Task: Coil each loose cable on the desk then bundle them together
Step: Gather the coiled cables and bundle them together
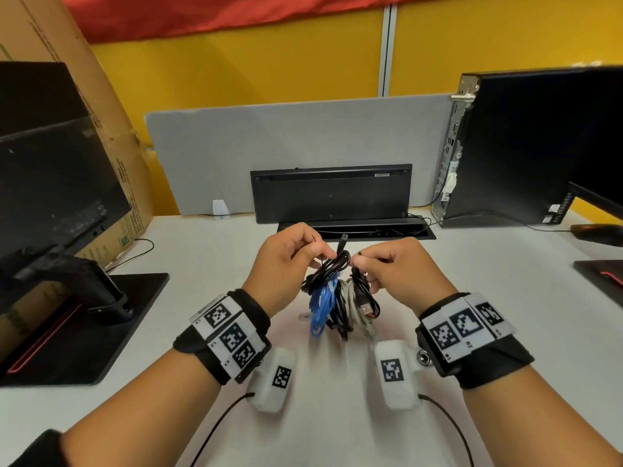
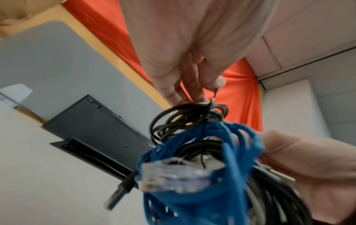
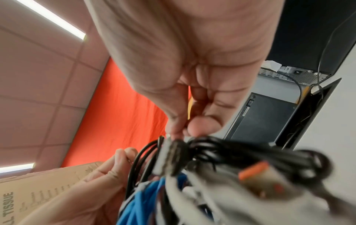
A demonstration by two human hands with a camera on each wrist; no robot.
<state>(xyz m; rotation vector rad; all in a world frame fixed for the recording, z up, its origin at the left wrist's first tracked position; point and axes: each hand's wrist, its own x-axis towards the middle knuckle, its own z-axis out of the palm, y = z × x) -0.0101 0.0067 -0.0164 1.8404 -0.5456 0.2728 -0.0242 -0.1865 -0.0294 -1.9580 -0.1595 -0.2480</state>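
Held above the middle of the white tabletop [image 1: 188, 251], bundle of coiled blue, black and grey cables [image 1: 337, 298] hanging from left hand [image 1: 286, 261] and right hand [image 1: 394, 267], each pinching one end of thin black tie [image 2: 215, 92]; best pulled snug, then twisted.

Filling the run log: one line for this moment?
stage: tying | left hand: pinches thin black tie | right hand: pinches tie | bundle of blue, black, white cables: held above desk
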